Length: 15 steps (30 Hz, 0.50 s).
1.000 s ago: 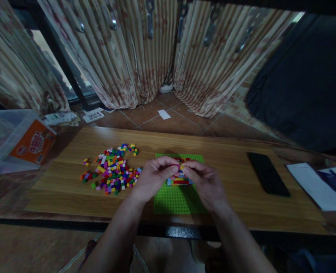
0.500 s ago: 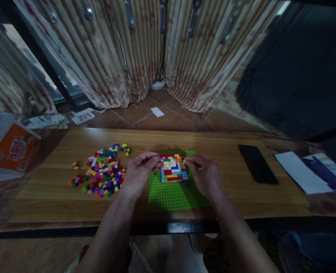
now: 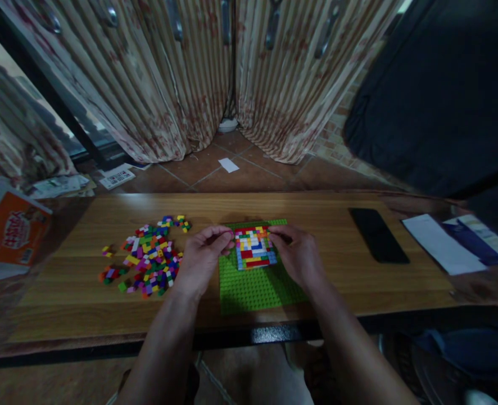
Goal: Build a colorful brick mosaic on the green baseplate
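Observation:
A square build of colourful building bricks [image 3: 255,247] sits on the green studded baseplate [image 3: 253,292], toward its far side. At the build's upper left corner, my left hand [image 3: 209,250] is closed in a pinch, with a small purple building brick [image 3: 232,232] showing at its fingertips. My right hand [image 3: 295,253] pinches at the upper right edge of the build. Its fingers mostly cover a small yellow building brick there, and I cannot tell whether that brick is pressed down or still loose.
Left on the wooden table [image 3: 329,219] lies a heap of loose building bricks [image 3: 152,259]. A black phone-like slab [image 3: 377,235] and white paper [image 3: 443,242] lie to the right. A clear box with an orange label [image 3: 15,228] stands at the far left.
My right fingers have moved slightly in against the build's upper right edge, now covering the yellow brick that showed before. My left hand keeps its pinch. The whole view has shifted a little.

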{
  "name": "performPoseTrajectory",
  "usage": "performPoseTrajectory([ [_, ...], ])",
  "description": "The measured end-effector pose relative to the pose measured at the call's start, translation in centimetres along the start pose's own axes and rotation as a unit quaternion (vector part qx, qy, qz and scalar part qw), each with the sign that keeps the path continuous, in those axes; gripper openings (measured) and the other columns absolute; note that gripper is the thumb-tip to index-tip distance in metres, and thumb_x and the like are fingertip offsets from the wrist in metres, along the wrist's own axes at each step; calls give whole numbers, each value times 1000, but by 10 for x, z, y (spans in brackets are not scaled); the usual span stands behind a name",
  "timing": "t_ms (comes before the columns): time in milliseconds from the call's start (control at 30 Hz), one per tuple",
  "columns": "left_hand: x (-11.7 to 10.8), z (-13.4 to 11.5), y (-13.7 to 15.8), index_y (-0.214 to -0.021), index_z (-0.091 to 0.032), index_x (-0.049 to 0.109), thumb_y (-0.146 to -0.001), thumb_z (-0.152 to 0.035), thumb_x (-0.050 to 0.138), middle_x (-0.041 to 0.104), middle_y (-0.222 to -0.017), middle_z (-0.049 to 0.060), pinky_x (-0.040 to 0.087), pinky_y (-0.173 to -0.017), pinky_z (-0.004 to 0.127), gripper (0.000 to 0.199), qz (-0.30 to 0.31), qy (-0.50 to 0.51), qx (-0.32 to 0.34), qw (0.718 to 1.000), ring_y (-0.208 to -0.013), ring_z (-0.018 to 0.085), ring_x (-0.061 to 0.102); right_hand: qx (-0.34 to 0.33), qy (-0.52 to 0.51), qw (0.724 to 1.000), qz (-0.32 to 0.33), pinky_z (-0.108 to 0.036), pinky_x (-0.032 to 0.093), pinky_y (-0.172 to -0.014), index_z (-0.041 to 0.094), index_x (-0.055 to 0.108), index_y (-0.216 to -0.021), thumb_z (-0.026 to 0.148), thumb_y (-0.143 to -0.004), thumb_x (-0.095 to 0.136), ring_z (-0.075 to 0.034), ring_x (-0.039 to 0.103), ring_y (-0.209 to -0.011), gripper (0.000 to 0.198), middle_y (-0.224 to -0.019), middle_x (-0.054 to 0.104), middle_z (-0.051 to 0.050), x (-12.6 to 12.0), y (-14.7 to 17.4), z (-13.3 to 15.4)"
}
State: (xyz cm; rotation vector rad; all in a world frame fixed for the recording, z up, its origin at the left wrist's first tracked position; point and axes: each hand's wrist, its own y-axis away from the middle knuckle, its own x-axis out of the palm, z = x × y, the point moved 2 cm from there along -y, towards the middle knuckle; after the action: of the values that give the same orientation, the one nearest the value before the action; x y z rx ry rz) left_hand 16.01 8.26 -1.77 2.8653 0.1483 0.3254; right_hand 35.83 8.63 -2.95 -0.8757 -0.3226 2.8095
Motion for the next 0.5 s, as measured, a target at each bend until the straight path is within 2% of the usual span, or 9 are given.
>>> performPoseTrajectory([
  [233,0,0,-2,-76,-15,72,-63,-27,80,70,-71,1,47,-65,23,20,-4,2,0,1000,-68,11,63,55,-77,995,-4,-37,54,-80,20,75,-93,28,-80,63,-21,70,-82,20,-89,77,-5,1,-1,-10],
  [500,1,2,-2,-78,-15,72,-65,-28,80,71,-73,2,47,-65,23,20,2,-6,0,1000,-67,11,62,89,-114,989,-13,-34,53,-72,18,75,-91,39,-81,62,-20,69,-76,27,-86,76,-6,1,-4,-17],
])
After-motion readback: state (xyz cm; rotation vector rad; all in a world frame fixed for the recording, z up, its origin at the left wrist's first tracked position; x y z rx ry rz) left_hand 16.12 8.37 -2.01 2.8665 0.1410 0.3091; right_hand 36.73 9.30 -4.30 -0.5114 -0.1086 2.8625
